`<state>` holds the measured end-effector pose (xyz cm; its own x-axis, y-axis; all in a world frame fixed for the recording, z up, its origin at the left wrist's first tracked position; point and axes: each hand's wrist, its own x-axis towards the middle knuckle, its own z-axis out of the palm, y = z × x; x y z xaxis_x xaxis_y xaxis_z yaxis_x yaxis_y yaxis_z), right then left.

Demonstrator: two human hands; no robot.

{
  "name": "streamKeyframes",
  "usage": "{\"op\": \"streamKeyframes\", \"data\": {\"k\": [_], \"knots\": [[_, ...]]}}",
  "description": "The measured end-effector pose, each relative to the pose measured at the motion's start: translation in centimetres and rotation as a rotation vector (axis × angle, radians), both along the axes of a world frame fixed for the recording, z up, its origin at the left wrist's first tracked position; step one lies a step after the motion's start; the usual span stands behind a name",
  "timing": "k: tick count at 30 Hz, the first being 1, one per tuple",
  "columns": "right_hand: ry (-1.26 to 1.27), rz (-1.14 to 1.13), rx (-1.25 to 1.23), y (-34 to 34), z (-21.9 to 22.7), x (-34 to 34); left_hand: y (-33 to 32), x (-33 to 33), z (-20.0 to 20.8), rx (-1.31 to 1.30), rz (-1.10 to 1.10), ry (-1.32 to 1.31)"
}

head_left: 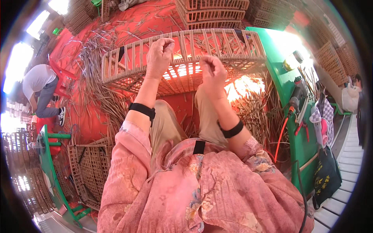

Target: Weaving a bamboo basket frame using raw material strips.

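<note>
A long woven wicker basket [186,42] with open slatted sides lies across in front of my knees. Dark patches sit near both its ends. My left hand [159,57] is raised over the basket's near side, its fingers curled in and the thumb pressed to them. Lower and to the right, my right hand [213,72] is closed in a pinch beside the rim. Whatever either hand may pinch is too thin or hidden to make out. Black bands circle both my forearms.
Loose cane strips [95,70] litter the red floor [151,19]. A green bench [287,89] at right bears a corded power tool [296,95], pliers and a jar [293,60]. Stacked baskets [211,15] stand ahead. A co-worker [40,87] bends over at far left.
</note>
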<state>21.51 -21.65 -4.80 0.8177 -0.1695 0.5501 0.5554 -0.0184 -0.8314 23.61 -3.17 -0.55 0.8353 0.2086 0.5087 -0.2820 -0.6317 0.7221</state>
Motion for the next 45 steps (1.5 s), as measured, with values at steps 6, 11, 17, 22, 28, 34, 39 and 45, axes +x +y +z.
{"op": "streamKeyframes", "data": {"k": [6, 11, 17, 22, 28, 34, 39, 45], "knots": [[-0.377, 0.303, -0.752, -3.7, 6.0, 4.6, -1.1, -2.0, -0.3, -0.122, 0.04, 0.003], [-0.726, 0.502, -1.151, -3.7, 6.9, 7.4, -1.0, -2.6, -0.6, 0.059, 0.078, -0.19], [-0.825, 0.631, -1.226, -3.8, 6.2, 9.4, -8.1, -7.9, -3.6, -0.108, 0.116, -0.329], [-0.779, 0.656, -1.171, -2.8, 6.4, 10.5, -11.7, -7.2, -8.5, -0.071, 0.229, -0.155], [-0.786, 0.644, -1.117, -3.4, 6.5, 10.1, -14.8, -6.2, -9.3, -0.597, 0.184, -0.011], [-0.694, 0.708, -1.066, -3.3, 6.7, 10.2, -14.2, -5.7, -11.3, -0.675, 0.046, -0.132], [-0.73, 0.758, -1.04, -3.3, 6.1, 10.5, -14.2, -6.9, -9.9, -0.773, 0.059, -0.097], [-0.727, 0.702, -1.061, -3.3, 6.6, 9.7, -13.6, -6.9, -9.2, -1.016, 0.068, 0.023]]}}
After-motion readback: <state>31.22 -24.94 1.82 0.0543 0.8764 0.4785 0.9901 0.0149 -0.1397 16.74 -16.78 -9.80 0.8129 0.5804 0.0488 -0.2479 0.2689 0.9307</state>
